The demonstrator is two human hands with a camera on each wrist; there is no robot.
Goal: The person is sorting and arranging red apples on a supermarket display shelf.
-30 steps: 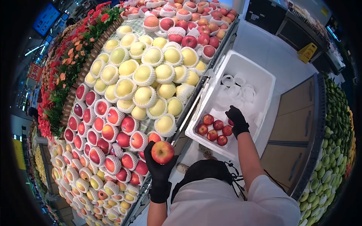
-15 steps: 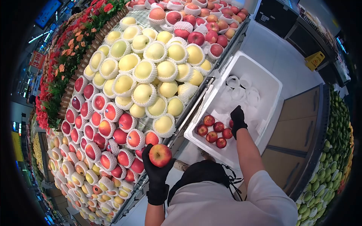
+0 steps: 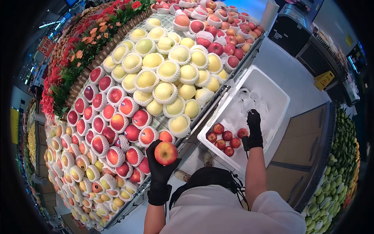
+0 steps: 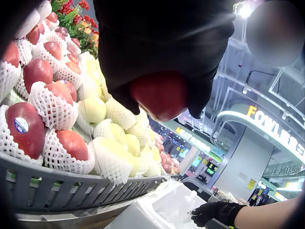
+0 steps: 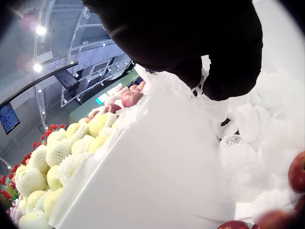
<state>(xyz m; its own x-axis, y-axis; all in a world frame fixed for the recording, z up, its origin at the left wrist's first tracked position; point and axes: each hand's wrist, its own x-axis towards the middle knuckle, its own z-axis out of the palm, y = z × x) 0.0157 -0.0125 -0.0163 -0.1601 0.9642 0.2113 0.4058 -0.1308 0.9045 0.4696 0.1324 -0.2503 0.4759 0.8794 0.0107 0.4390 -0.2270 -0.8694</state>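
In the head view my left hand [image 3: 160,165], in a black glove, grips a red-yellow apple [image 3: 166,153] beside the fruit stand. The left wrist view shows the same apple [image 4: 161,94] between the gloved fingers and thumb. My right hand [image 3: 254,130], also gloved in black, is over the white foam box [image 3: 278,93]. Its fingertips pinch a white foam net sleeve [image 5: 204,78], mostly hidden by the hand. More loose foam net sleeves [image 3: 245,102] lie in the far part of the box. Several bare red apples [image 3: 227,135] sit at its near end.
Left of the box slopes a stand of netted yellow fruit [image 3: 163,91], red apples [image 3: 117,123] and paler fruit [image 3: 82,175]. Brown cabinets [image 3: 300,136] and a green fruit display [image 3: 331,191] stand right. A yellow floor sign [image 3: 324,80] is at far right.
My right hand has turned and shifted a little right; white netting now shows at its fingertips, and an apple beside it is more exposed. The left hand keeps the apple. The head view has shifted slightly.
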